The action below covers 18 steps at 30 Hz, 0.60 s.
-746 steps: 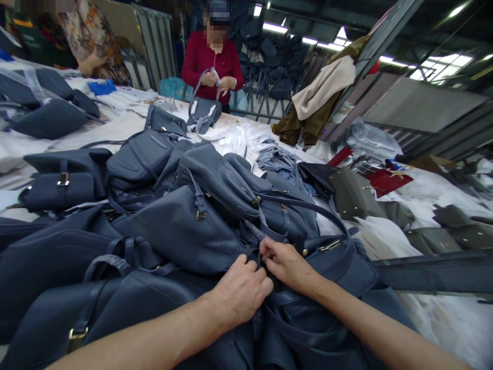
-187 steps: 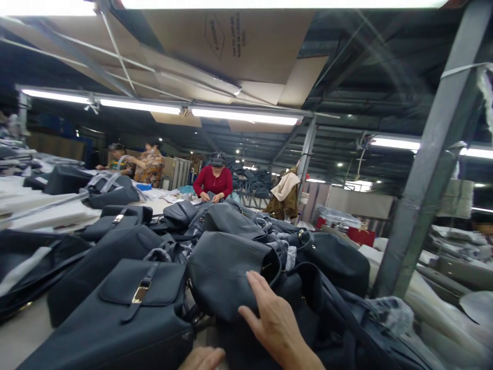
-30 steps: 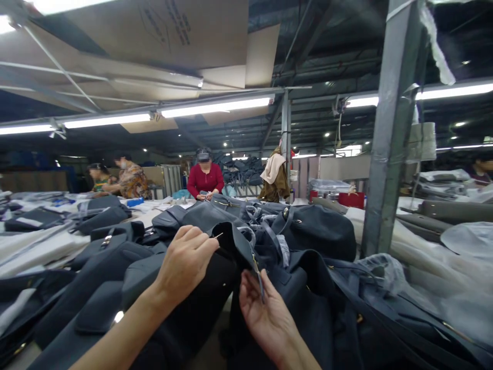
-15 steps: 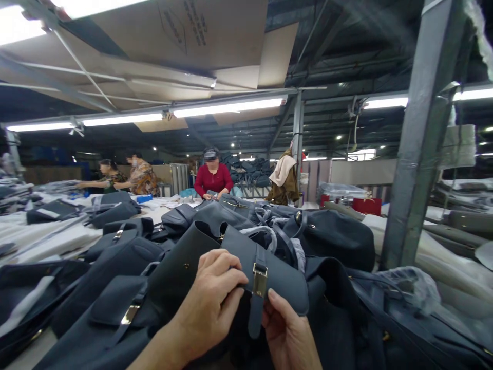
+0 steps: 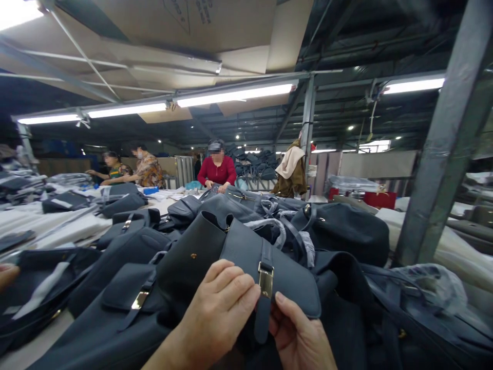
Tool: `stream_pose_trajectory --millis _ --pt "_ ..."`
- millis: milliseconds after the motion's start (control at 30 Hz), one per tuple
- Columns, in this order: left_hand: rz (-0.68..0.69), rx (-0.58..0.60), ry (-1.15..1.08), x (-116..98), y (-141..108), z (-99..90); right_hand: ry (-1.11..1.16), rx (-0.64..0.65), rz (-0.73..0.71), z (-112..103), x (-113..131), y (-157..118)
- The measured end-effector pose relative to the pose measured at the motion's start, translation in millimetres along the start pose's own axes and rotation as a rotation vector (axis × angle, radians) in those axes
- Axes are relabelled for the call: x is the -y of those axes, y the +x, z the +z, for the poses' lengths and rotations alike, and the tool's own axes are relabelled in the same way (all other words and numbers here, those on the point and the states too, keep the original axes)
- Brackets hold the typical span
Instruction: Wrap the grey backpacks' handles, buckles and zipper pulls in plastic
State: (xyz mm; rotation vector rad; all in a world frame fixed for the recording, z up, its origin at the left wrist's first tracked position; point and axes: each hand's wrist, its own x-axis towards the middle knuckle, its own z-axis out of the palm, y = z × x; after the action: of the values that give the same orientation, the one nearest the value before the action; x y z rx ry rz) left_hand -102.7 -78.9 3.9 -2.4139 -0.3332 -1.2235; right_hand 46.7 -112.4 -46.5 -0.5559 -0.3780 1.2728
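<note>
A dark blue-grey bag flap (image 5: 295, 277) lies in front of me, with a strap (image 5: 262, 319) running through a gold buckle (image 5: 265, 280). My left hand (image 5: 227, 303) is closed at the buckle's left side, fingertips pressed against its edge. On the right, my right hand (image 5: 296, 329) pinches the flap's lower edge beside the strap, thumb on top and fingers underneath. The open bag body (image 5: 188, 252) with a small gold stud stands behind my left hand.
More dark bags (image 5: 342, 231) are heaped around. A metal post (image 5: 442, 139) rises at the right. Across the table, a person in red (image 5: 217, 169) handles a bag; two people work farther left. Another person's fingers (image 5: 7, 275) show at the left edge.
The view has shifted, so most things sit slightly farther right. My left fingertips have closed in on the buckle's edge. Fingers of another hand have appeared at the left edge.
</note>
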Motion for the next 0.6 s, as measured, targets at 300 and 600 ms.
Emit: stream_pose_trajectory --millis 300,600 --pt "0.191 0.088 0.066 2.3 5.1 -2.2 -0.024 0.043 0.032 -15.2 -8.6 2.1" --pt "0.266 0.459 0.043 15.7 16.3 0.3 -0.133 0.023 -0.012 -7.5 -12.4 -6.3"
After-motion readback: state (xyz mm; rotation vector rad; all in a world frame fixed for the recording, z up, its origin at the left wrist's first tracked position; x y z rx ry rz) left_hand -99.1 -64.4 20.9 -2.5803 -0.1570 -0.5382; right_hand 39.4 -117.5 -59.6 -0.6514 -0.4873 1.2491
